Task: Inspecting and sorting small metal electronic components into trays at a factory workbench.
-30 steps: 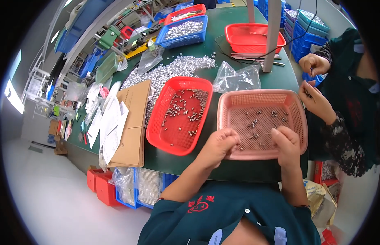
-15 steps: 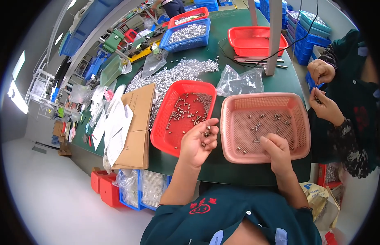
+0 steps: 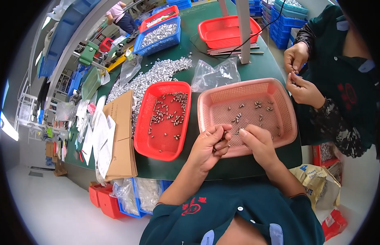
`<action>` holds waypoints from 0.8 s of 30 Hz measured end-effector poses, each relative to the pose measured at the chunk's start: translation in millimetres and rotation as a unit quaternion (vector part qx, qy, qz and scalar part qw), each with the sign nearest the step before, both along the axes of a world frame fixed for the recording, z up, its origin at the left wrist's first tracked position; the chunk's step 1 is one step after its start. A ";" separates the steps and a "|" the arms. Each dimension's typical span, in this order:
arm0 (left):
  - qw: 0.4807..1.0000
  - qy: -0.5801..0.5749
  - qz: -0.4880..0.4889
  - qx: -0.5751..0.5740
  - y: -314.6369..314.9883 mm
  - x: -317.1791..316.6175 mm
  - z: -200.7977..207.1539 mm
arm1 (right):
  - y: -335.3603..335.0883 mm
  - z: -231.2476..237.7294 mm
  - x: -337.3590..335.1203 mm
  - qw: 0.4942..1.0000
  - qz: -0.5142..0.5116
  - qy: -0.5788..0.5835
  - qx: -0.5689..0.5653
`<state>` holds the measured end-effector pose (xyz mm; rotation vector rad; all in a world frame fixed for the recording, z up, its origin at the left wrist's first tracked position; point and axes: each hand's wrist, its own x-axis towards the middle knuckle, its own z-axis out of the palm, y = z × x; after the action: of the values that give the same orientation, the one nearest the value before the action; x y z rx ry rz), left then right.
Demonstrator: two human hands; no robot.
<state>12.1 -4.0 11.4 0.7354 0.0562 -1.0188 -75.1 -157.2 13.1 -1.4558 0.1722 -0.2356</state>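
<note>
My left hand (image 3: 207,150) is closed round several small cylindrical metal pieces and pinches one at its fingertips. Facing it, my right hand (image 3: 258,143) pinches a thin metal pin (image 3: 235,133) that points at the left fingertips. Whether the pin is inside the piece is too small to tell. Both hands hover over the near side of a pink mesh basket (image 3: 291,141), where a few more metal pieces (image 3: 238,118) lie. To the left stands a red basket (image 3: 140,141) holding many similar pieces (image 3: 159,115).
A heap of silvery metal parts (image 3: 151,79) covers the table behind the red basket. Cardboard (image 3: 124,143) and papers lie left. A clear plastic bag (image 3: 214,75), a metal post (image 3: 243,36) and another red basket (image 3: 210,38) stand beyond. A co-worker's hands (image 3: 300,77) work at right.
My left hand has moved right, from beside the red basket to the pink one. My right hand has risen from the basket with the pin, and the two hands have met. The view has shifted.
</note>
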 end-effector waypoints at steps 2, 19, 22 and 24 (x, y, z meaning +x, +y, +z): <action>1.000 -0.007 -0.002 0.025 -2.4 -1.5 2.4 | -0.5 -2.4 1.4 1.000 0.003 0.007 0.003; 0.979 -0.179 -0.016 0.096 -3.7 -11.6 3.3 | -8.5 2.1 6.2 0.945 0.011 -0.079 -0.318; 0.980 -0.171 -0.012 0.098 -4.4 -10.7 2.3 | -5.1 5.0 5.1 0.973 -0.004 -0.064 -0.224; 0.981 -0.164 -0.013 0.098 -5.1 -12.4 1.0 | -6.7 -2.9 4.7 0.965 0.000 -0.063 -0.255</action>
<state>-0.3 -9.0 12.4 1.0791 -0.1415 -0.9132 -70.4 -163.8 10.2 -1.9458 0.0043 -0.3921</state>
